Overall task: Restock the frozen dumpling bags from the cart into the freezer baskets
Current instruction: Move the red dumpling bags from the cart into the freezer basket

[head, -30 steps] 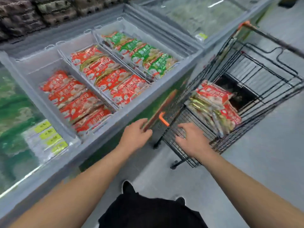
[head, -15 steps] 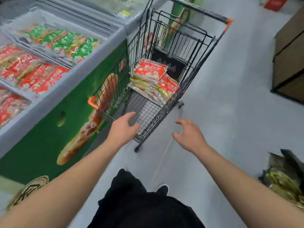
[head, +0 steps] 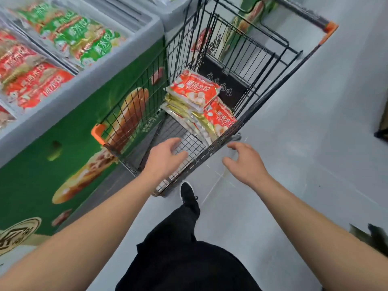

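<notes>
Black wire cart (head: pixel 247 66), orange corner caps, parked right against freezer (head: pixel 88 131) front. Inside: leaning stack of dumpling bags (head: pixel 197 106), red-and-white on top, gold-edged ones under. Freezer baskets (head: pixel 134 28) already hold rows of red bags (head: pixel 35 85) and green bags (head: pixel 84 43).

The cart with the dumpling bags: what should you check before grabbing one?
1. Bags left in the cart: ok, a stack of dumpling bags sits inside.
2. Left hand free: ok, open above the cart's near end.
3. Right hand free: ok, open, outside the cart.
4. Top red bag unblocked: ok.
5. Room in the freezer baskets: cannot tell, only partly in view.
</notes>
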Available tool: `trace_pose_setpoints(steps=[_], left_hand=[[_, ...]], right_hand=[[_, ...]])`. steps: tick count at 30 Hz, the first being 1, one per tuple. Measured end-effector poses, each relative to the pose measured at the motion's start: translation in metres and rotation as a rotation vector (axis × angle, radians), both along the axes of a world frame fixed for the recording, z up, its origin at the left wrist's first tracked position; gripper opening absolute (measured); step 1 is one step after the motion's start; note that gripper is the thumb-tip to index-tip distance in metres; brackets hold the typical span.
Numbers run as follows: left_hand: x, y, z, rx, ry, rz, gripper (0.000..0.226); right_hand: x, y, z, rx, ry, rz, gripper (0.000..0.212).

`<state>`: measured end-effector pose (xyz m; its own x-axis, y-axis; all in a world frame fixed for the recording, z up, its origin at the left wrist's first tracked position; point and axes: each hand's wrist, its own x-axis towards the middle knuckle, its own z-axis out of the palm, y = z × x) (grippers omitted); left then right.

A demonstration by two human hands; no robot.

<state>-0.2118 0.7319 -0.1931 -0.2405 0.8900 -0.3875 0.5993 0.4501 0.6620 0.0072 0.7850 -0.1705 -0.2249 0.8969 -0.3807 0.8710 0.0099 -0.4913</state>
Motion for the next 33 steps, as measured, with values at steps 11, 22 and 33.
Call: trace_pose_setpoints(steps=[11,22,33], left_hand=[[-0.024,0.149,-0.017,-0.094,-0.046,0.178,0.054],[-0.02,0.256,-0.096,-0.297,-0.185,0.43,0.051],[-0.006,0.365,-0.205,-0.514,-0.111,0.668,0.032]], right_hand=[[-0.052,0.186,-0.011,-0.103,0.013,0.091,0.043],[-0.077,0.309,-0.108,-0.463,0.03,0.035,0.045],[-0.093,0.402,-0.215,-0.665,-0.013,-0.115,0.015]])
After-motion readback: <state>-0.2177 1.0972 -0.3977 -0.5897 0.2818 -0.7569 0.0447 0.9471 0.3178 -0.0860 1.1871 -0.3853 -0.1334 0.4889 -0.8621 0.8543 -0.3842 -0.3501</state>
